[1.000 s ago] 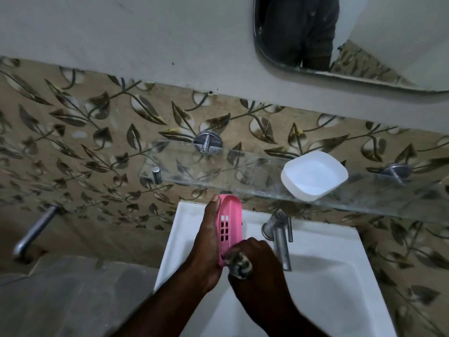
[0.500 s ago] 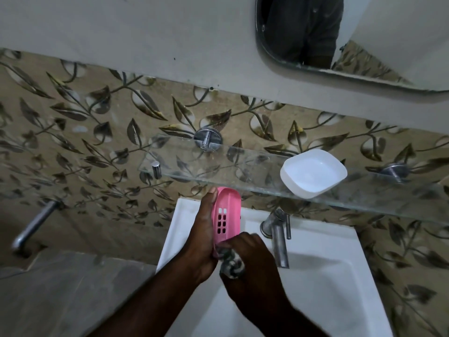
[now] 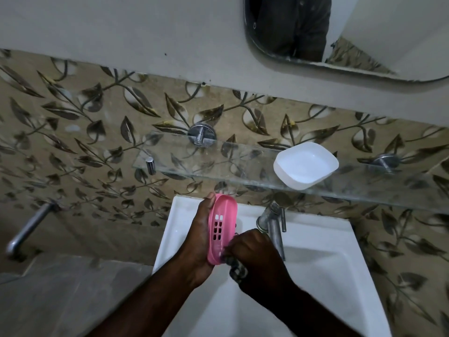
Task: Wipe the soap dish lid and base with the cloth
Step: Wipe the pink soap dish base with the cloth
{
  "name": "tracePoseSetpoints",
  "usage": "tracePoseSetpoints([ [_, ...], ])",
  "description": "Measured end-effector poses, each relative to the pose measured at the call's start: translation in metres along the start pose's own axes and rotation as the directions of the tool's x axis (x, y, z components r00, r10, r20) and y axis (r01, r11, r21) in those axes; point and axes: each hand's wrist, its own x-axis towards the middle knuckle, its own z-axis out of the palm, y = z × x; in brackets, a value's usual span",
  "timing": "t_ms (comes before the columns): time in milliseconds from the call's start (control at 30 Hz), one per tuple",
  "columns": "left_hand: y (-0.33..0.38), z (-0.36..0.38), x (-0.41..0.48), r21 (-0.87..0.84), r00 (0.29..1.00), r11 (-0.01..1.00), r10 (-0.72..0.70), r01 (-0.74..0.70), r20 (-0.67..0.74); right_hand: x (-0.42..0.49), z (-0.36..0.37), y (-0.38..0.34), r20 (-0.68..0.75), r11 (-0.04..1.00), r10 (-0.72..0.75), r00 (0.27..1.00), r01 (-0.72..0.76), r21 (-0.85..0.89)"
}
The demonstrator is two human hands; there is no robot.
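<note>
My left hand (image 3: 199, 237) holds a pink soap dish base (image 3: 222, 227) with drain slots, tilted up on its long edge above the white sink (image 3: 323, 276). Bunched in my right hand (image 3: 257, 254) is a dark patterned cloth (image 3: 238, 269), pressed against the base's lower end. The white soap dish lid (image 3: 305, 165) lies hollow side up on the glass shelf (image 3: 218, 161), to the right and apart from both hands.
A chrome tap (image 3: 274, 224) stands at the sink's back edge, right beside my right hand. The glass shelf's front edge runs just above the pink base. A mirror (image 3: 364, 32) hangs top right. A metal pipe (image 3: 26, 229) juts from the leaf-patterned wall at left.
My right hand with the cloth has slid slightly along the lower end of the pink base. The base has tipped a little, and the view has shifted slightly.
</note>
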Motion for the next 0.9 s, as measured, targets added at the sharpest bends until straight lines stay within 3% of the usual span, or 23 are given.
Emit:
tracePoseSetpoints([
  [67,-0.003,0.003,0.0,0.021,0.999,1.0,0.015,-0.014,-0.035,-0.001,0.008,-0.01,-0.099,0.995,0.091,0.991,-0.085,0.061],
  [167,-0.008,0.006,0.003,0.137,0.995,0.989,0.069,-0.058,-0.076,-0.004,0.024,-0.039,-0.265,0.925,0.325,0.908,-0.248,0.288],
  [233,-0.01,0.008,0.001,0.152,0.998,0.988,0.04,-0.032,-0.054,-0.014,0.025,-0.04,-0.28,0.955,0.252,0.926,-0.191,0.228],
  [367,-0.016,0.002,-0.006,0.135,0.997,0.989,-0.062,0.056,0.042,-0.033,0.006,-0.009,-0.133,0.999,-0.021,0.991,0.016,-0.039],
  [433,-0.023,0.003,-0.007,0.158,0.998,0.986,-0.059,0.054,0.028,-0.035,0.01,-0.01,-0.134,0.997,0.082,0.988,-0.083,0.001],
  [533,-0.032,0.006,-0.004,0.224,0.998,0.975,0.015,-0.001,-0.061,-0.034,0.031,-0.037,-0.206,0.914,0.366,0.907,-0.308,0.264],
  [633,-0.033,0.005,0.002,0.183,0.998,0.983,0.005,0.007,-0.066,-0.042,0.03,-0.03,-0.234,0.967,0.23,0.944,-0.196,0.16],
  [700,-0.035,0.004,0.005,0.129,0.998,0.99,-0.045,0.049,-0.032,-0.047,0.021,-0.006,-0.171,0.998,0.066,0.983,-0.066,0.005],
  [767,-0.038,0.006,0.008,0.058,0.997,0.995,-0.075,0.076,-0.015,-0.047,0.013,0.014,-0.117,0.997,0.002,0.993,-0.011,-0.076],
  [833,-0.037,0.007,0.01,0.022,0.999,0.999,-0.047,0.047,-0.023,-0.045,0.013,0.021,-0.197,0.998,0.052,0.979,-0.045,0.041],
  [900,-0.034,0.006,0.011,0.013,0.999,1.0,-0.015,0.016,-0.033,-0.044,0.011,0.021,-0.324,0.904,0.32,0.89,-0.184,0.386],
])
